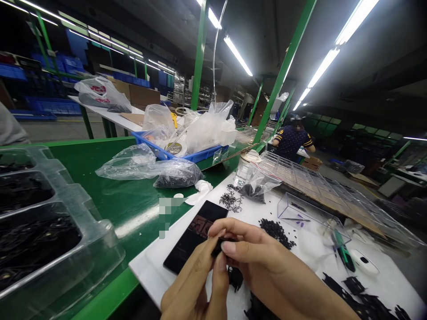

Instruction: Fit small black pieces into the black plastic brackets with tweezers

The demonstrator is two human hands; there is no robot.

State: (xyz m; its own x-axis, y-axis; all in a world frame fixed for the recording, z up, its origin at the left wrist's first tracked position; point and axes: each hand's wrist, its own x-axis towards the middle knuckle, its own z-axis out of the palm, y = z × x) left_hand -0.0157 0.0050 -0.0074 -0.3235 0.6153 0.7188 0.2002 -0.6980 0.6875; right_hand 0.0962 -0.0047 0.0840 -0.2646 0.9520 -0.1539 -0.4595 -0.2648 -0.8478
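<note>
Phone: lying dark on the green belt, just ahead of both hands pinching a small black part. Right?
Not the green belt. The head view shows the phone lying on the white board. It is dark and sits just ahead of the left hand and right hand, which pinch a small black part.

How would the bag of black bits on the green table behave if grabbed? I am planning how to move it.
The bag is thin clear film, crumpled and slumped, so it would probably be floppy and sag around whatever grips it. Its fill looks like many small loose black pieces, likely to shift. The film looks glossy, so perhaps slippery. Both hands, left and right, are away from it.
</note>
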